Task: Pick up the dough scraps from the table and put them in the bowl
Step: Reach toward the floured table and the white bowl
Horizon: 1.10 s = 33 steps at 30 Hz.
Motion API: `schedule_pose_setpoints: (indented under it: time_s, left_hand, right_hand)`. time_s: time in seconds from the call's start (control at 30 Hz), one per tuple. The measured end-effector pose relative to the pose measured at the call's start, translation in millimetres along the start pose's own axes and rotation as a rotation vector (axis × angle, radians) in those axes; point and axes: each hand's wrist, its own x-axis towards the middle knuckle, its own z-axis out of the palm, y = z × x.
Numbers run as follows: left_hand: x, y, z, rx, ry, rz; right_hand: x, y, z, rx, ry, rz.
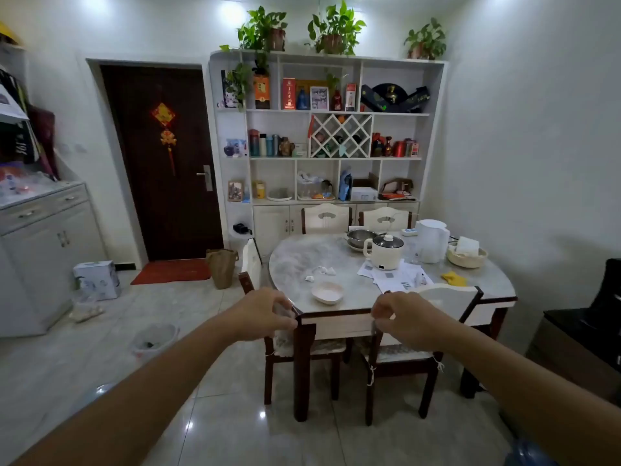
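Small white dough scraps (324,270) lie on the floured marble table top (292,257), with one more scrap (309,278) just left of them. A shallow pale bowl (327,292) sits near the table's front edge, close below the scraps. Both my arms reach forward in the air, short of the table. My left hand (265,314) hovers by the table's front left corner with its fingers curled in. My right hand (403,317) hovers in front of the near chair, fingers pinched together. I see nothing distinct in either hand.
On the table stand a cream electric pot (384,252), steel bowls (361,237), a white kettle (431,240), a basket (467,257), papers (393,275) and a yellow cloth (453,278). Two chairs (403,358) are tucked under the near side. A bin (154,341) stands on the floor at left.
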Motion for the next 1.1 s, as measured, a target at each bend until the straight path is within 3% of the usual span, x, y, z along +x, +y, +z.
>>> schedule_pose_setpoints:
  time_s: [0.13,0.4,0.67,1.1]
  left_hand:
    - [38,-18,-7,-0.019,0.015,-0.010]
    - [133,-62,-37,0.020,-0.104,0.056]
    - [229,-103,-57,0.038,-0.043,0.050]
    - [398,-116,-44,0.026,-0.079,-0.049]
  right_hand:
    - [40,5,13,0.026,-0.009,0.031]
    - [138,-1,39,0.042,-0.034,0.078]
    - [227,6,39,0.049,-0.031,0.148]
    - [399,94,25,0.018,-0.054,0.082]
